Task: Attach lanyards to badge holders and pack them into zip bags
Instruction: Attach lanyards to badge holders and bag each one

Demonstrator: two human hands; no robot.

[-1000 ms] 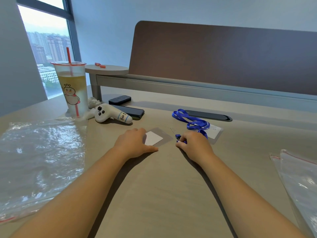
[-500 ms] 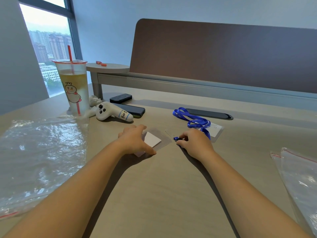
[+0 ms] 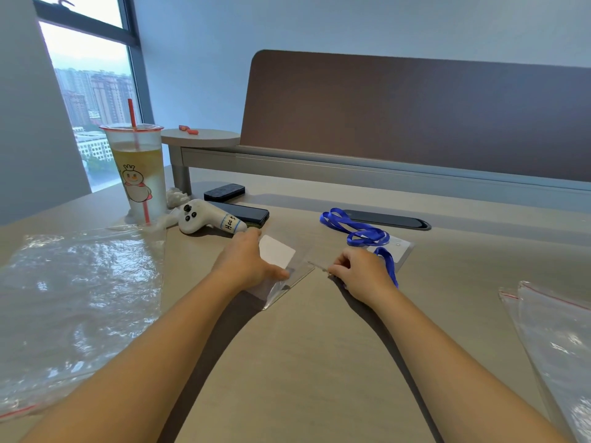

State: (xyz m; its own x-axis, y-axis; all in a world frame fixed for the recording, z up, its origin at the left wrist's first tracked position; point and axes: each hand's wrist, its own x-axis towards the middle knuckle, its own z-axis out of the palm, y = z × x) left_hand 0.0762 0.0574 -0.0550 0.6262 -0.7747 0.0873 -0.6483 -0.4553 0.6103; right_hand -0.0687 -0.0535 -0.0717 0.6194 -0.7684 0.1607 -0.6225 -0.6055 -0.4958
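Single head-worn wide-angle view, looking forward and down across a desk [image 3: 319, 362].

Camera sits above the desk's near edge, facing the brown partition panel [image 3: 415, 113] at the desk's far side; both forearms enter from the bottom edge and reach toward the panel. The left hand [image 3: 246, 263] and right hand [image 3: 358, 273] sit mid-frame, close to the lens, short of the panel. Window [image 3: 92, 100] lies left of the panel. Straight lines bow near the frame edges. No second view to compare.
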